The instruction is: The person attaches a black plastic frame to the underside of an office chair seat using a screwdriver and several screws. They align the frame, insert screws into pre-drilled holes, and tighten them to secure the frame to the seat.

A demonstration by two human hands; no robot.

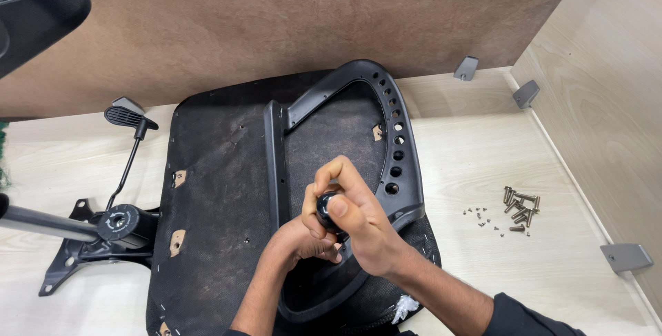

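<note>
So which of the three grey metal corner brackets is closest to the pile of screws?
The grey metal corner bracket at the lower right, by the side wall. It lies just beyond the pile of screws; the other two sit farther back near the corner.

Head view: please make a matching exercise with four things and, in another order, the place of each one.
Things:
1. pile of screws
2. black armrest frame
3. lever mechanism
4. black knob

Places:
A. on the upturned seat base
B. under the right hand's fingers
C. on the table, right of the seat
D. on the table, left of the seat

Pairs: 1-C, 2-A, 3-D, 4-B
</note>
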